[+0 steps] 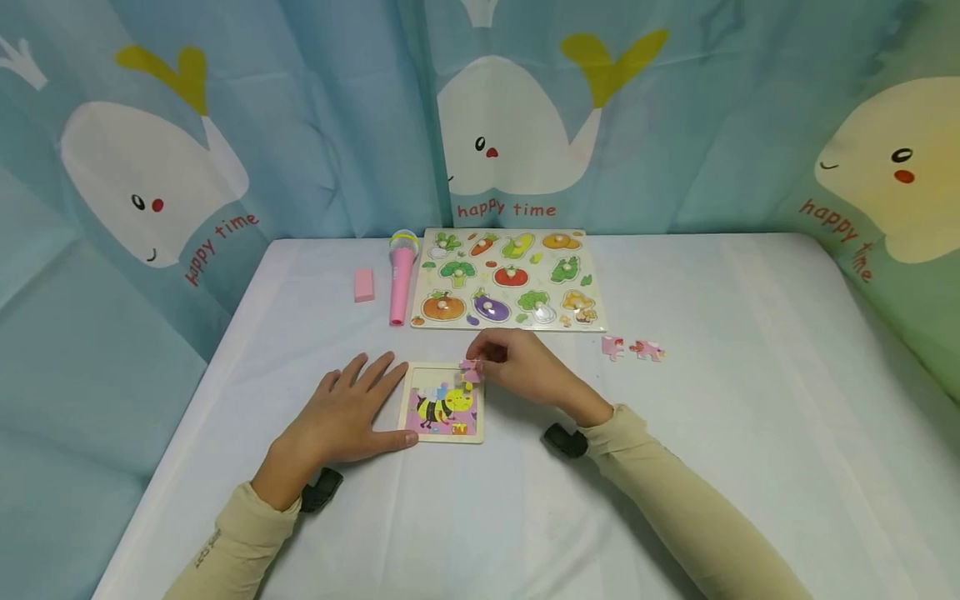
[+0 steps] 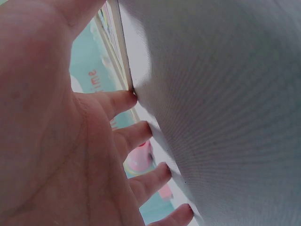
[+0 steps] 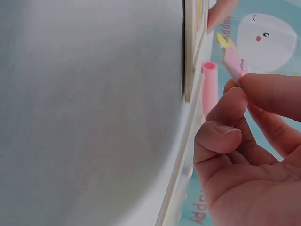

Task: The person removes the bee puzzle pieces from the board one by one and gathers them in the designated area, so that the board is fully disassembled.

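1. The pink puzzle piece hovers over the top right corner of the bee puzzle, which lies on the surface.
2. Risk, as I judge it: pressed in crooked, the piece could jam or nudge the puzzle sideways.
3. The right hand pinches the piece between thumb and fingertips.
4. The left hand lies flat, fingers spread, touching the puzzle's left edge.
5. Two loose pieces wait well apart to the right.
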Available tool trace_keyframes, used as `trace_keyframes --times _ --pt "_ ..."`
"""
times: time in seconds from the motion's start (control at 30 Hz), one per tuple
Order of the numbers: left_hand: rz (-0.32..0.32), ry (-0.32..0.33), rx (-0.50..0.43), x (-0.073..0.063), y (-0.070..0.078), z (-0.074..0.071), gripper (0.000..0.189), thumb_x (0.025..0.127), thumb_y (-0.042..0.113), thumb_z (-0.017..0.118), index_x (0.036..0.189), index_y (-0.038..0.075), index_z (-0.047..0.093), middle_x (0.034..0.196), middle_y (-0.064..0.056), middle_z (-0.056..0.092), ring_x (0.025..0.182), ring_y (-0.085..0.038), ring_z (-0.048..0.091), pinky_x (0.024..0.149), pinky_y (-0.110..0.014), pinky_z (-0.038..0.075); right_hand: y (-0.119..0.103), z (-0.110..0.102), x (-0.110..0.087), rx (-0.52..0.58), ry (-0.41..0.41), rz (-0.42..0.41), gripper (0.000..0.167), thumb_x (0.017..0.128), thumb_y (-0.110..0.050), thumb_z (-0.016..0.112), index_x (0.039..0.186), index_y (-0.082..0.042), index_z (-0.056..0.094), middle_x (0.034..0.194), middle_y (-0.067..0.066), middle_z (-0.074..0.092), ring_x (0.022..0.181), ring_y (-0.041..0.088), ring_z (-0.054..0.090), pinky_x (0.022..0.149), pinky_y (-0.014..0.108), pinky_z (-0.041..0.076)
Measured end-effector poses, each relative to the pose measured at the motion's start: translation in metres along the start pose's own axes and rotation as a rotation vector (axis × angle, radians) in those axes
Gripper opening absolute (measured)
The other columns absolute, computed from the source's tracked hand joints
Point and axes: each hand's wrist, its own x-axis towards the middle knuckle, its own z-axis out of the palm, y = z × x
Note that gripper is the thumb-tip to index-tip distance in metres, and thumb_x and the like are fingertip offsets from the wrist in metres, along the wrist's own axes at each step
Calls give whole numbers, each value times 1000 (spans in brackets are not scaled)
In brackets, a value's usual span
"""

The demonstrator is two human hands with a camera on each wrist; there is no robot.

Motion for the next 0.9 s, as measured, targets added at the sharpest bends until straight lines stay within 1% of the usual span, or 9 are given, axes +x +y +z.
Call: trace_keyframes --times 0.27,0.47,0.7,0.9 --pt "0 7 1 0 -1 2 102 92 68 73 168 11 36 173 -18 29 156 -50 23 118 -73 26 3 -15 -14 39 26 47 10 97 2 69 102 -5 76 90 2 69 84 20 59 75 31 49" --pt "-4 3 -6 0 0 2 104 91 69 73 169 11 34 173 -17 29 156 -50 23 118 -73 25 8 -26 -24 54 37 85 11 98 1 69 103 -4 77 94 3 72 86 22 61 79 33 51" --pt "1 1 -11 0 1 0 102 91 69 72 169 14 34 174 -18 28 156 -51 23 118 -74 24 18 -42 -38 74 89 132 12 98 0 69 105 -4 78 96 4 73 90 23 63 82 30 52" --pt "1 -2 -15 -1 1 0 102 92 68 72 169 14 34 174 -17 28 156 -50 23 118 -74 24 27 -58 -53 92 141 184 13 100 -2 69 110 -3 78 104 8 74 93 23 65 81 28 52"
